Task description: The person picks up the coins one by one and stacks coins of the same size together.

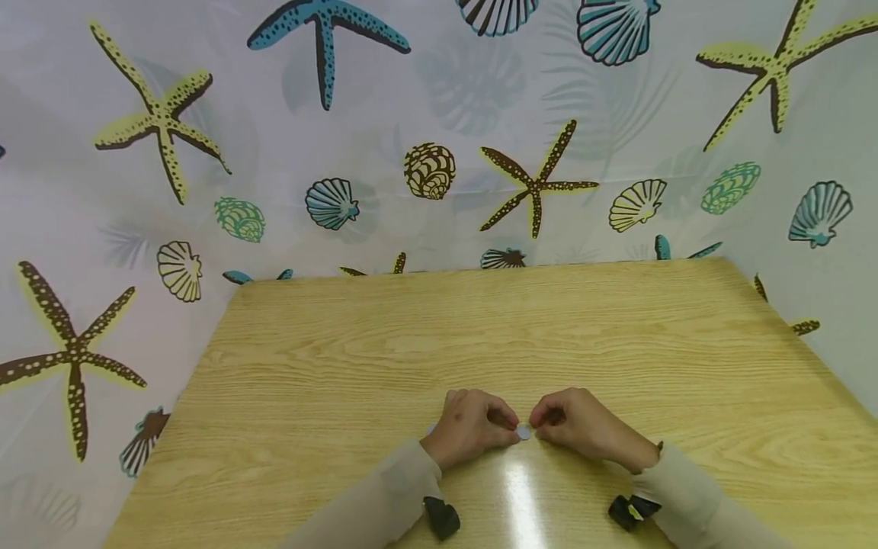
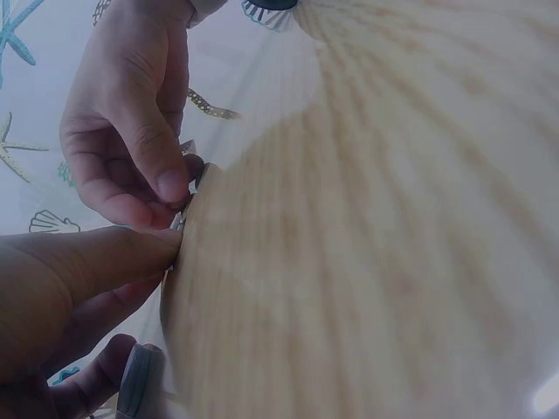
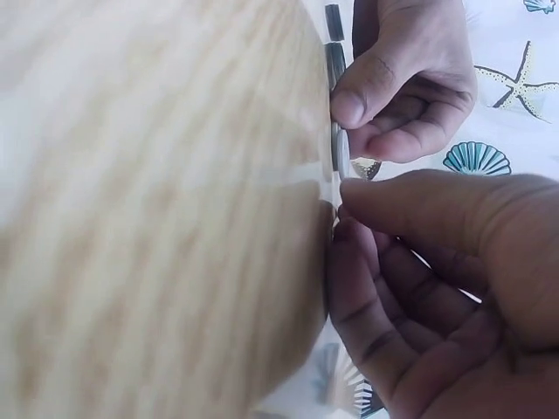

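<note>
A small round silvery disc point(image 1: 524, 432) lies between my two hands over the wooden table. My left hand point(image 1: 472, 428) pinches its left edge with thumb and forefinger. Close at the disc's right side is my right hand point(image 1: 583, 425), fingers curled, thumb and forefinger near each other; whether they grip the disc's edge is hidden. Seen edge-on in the right wrist view, the pale disc point(image 3: 343, 153) sits between both thumbs. A second pale round piece point(image 1: 430, 428) shows partly behind the left hand; in the left wrist view a grey round piece point(image 2: 138, 381) stands near the lower fingers.
The wood-grain table point(image 1: 411, 335) stretches away and to both sides. A white cloth point(image 1: 384, 137) printed with starfish and shells hangs behind it and at the sides. Dark short pieces point(image 3: 334, 24) show beyond the left hand in the right wrist view.
</note>
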Motion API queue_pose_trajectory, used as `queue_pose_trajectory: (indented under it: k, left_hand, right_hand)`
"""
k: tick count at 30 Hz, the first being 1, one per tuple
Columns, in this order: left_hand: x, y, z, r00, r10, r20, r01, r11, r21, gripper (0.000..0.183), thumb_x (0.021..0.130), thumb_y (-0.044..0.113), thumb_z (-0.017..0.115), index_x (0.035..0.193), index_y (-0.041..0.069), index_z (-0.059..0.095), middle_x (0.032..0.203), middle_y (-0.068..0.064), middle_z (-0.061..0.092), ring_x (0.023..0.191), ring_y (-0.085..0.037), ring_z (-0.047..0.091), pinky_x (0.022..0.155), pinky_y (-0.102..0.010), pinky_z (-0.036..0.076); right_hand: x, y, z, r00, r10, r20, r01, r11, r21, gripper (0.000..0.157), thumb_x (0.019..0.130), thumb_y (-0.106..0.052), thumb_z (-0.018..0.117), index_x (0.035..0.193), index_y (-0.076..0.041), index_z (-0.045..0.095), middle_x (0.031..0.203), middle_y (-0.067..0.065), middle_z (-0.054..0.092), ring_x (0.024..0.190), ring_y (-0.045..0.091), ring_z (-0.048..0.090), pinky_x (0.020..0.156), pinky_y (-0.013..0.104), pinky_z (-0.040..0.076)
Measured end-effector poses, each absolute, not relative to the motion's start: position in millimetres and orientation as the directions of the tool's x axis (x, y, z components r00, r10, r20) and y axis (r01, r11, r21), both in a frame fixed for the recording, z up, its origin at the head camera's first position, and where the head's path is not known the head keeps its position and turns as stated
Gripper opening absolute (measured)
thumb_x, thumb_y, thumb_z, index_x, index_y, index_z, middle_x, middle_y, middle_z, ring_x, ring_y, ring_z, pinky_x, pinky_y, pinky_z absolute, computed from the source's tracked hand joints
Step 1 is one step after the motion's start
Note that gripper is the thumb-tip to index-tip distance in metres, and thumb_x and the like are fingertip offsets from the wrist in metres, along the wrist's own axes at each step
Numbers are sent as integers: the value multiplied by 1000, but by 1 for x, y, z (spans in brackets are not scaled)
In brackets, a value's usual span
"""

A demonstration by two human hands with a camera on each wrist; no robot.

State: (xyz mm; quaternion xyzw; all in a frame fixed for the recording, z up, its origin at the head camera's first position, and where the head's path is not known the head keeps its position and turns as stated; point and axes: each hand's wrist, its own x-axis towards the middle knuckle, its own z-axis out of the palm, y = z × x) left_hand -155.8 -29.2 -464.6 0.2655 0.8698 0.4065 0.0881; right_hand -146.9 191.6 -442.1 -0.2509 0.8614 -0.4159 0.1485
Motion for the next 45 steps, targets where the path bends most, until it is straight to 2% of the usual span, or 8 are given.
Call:
queue_pose_trajectory:
  k: [10, 16, 22, 28, 45]
  left_hand:
    - [-156, -30, -464, -846, 530, 56, 389, 542, 744, 14, 79, 26, 85, 90, 22, 79, 84, 22, 73, 84, 10, 59, 87, -33, 31]
    - [-156, -30, -464, -843, 535, 56, 389, 535, 750, 15, 78, 26, 85, 91, 22, 79, 84, 21, 73, 86, 9, 60, 94, -38, 32]
    - [-155, -30, -464, -845, 532, 60, 393, 541, 744, 15, 78, 26, 86, 91, 22, 79, 84, 22, 72, 84, 10, 59, 92, -37, 32]
    - [-155, -30, -464, -846, 530, 57, 389, 542, 745, 14, 78, 26, 86, 90, 22, 79, 83, 22, 72, 85, 10, 59, 99, -42, 32]
    - [-156, -29, -463, -854, 519, 23, 351, 543, 763, 15, 79, 24, 86, 92, 22, 79, 83, 22, 72, 86, 9, 60, 106, -48, 28]
  right_hand:
    - [-146, 185, -445, -824, -566, -35, -315, 508, -802, 9, 85, 1, 74, 92, -5, 72, 83, -3, 69, 73, 5, 60, 65, 24, 51]
    - [-145, 183, -446, -823, -567, -36, -320, 515, -795, 6, 87, -2, 75, 92, -5, 72, 81, -5, 68, 72, 5, 59, 64, 23, 50]
    - [-144, 182, -446, -829, -557, -39, -308, 515, -800, 5, 87, -3, 75, 89, -5, 72, 79, -4, 67, 70, 5, 58, 63, 22, 49]
    - [-144, 182, -446, -835, -548, -44, -294, 513, -807, 6, 87, -2, 75, 87, -6, 71, 80, -4, 68, 71, 6, 59, 64, 23, 49]
    - [-145, 181, -448, -838, -543, -46, -298, 527, -796, 8, 86, -1, 75, 86, -8, 70, 80, -6, 68, 72, 5, 60, 65, 23, 49]
